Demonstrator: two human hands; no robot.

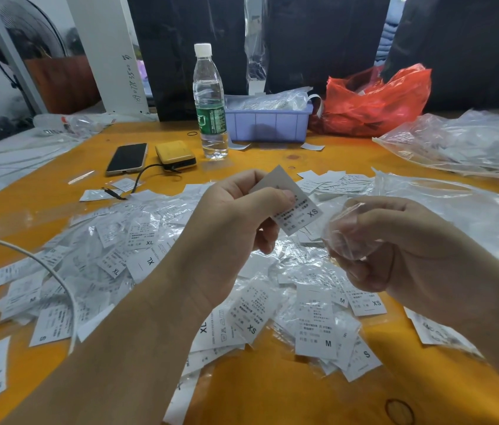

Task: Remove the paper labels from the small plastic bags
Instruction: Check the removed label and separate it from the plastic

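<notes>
My left hand (233, 228) pinches a white paper label (295, 207) marked XS between thumb and fingers, held up above the table. My right hand (395, 243) grips a small crumpled clear plastic bag (341, 234), a little to the right of the label and apart from it. Below both hands a heap of small bags with labels (138, 250) marked XL, M, S and XS covers the orange table (260, 391). A looser heap of bare white labels (331, 182) lies just beyond the hands.
A water bottle (210, 102), a phone (127, 157) and a yellow power bank (175, 155) with a cable stand at the back. Behind them are a purple bin (268, 124), a red plastic bag (377, 102) and large clear bags (462, 142) at the right. A white cable (43, 265) crosses the left.
</notes>
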